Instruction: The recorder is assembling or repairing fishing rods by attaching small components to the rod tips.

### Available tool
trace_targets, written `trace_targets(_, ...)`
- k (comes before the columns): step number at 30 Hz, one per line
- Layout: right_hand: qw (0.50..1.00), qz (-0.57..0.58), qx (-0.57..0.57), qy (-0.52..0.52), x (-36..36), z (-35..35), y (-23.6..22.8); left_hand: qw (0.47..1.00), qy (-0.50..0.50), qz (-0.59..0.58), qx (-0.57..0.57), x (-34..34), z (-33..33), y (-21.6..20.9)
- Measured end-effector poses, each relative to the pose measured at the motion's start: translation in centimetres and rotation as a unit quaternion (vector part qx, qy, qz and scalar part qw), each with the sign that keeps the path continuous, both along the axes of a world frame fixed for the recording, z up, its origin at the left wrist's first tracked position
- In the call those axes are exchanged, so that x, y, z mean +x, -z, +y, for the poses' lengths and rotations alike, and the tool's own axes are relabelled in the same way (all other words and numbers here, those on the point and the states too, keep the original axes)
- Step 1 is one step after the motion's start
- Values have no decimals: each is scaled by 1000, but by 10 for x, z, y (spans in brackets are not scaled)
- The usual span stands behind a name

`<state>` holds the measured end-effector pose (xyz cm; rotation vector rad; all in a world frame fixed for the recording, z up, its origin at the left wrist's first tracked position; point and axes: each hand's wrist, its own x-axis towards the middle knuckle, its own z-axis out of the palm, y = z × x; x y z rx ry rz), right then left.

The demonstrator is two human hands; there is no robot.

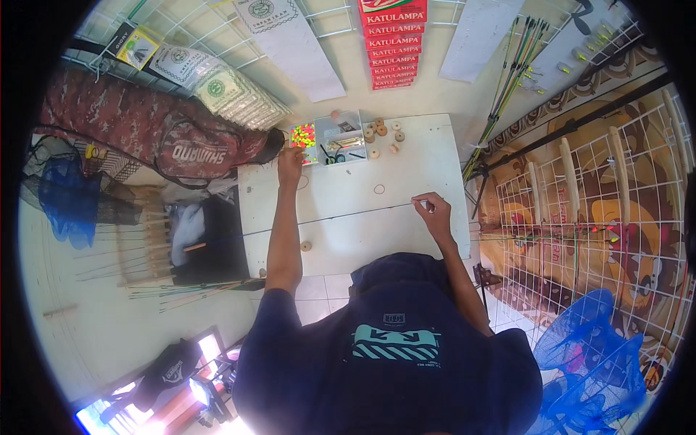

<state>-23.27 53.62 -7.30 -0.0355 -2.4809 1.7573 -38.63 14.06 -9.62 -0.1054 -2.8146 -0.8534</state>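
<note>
My left hand (291, 158) reaches across the white table (348, 246) to a clear divided box (354, 121). Its fingers are drawn together at the compartment of small bright pink and yellow pieces (303, 135); what they pinch, if anything, is too small to make out. Dark-handled scissors (336, 156) lie in the neighbouring compartment. My right hand (433, 210), over the right part of the table, pinches the end of a thin dark fishing rod (348, 214). The rod runs leftward, passing behind my left forearm and beyond the table's left edge.
Several tan spools (380, 127) stand right of the box. A thin ring (379, 189) and a single spool (306, 246) lie on the table. A camouflage rod bag (167, 138) is at left, a wire rack (580, 196) at right, blue nets (591, 355) at lower right.
</note>
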Motion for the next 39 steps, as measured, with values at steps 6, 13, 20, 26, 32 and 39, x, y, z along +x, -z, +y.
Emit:
trace_targets(6,998,43,-40,21,0,2,-3,913,-111,-14,393,44,80,-9)
trace_targets(13,998,30,-39,29,1,3,-9,799,-30,-188,570,120,194,-19)
trace_targets(20,999,22,-33,22,4,1,-11,778,3,-222,588,143,235,-18)
trace_targets(26,999,19,-36,12,6,4,-12,759,6,-245,603,150,240,-17)
trace_targets(32,998,41,-40,8,7,1,-13,721,6,-272,637,155,243,-19)
trace_targets(39,999,29,-36,9,7,-1,-20,686,1,-279,673,154,244,-21)
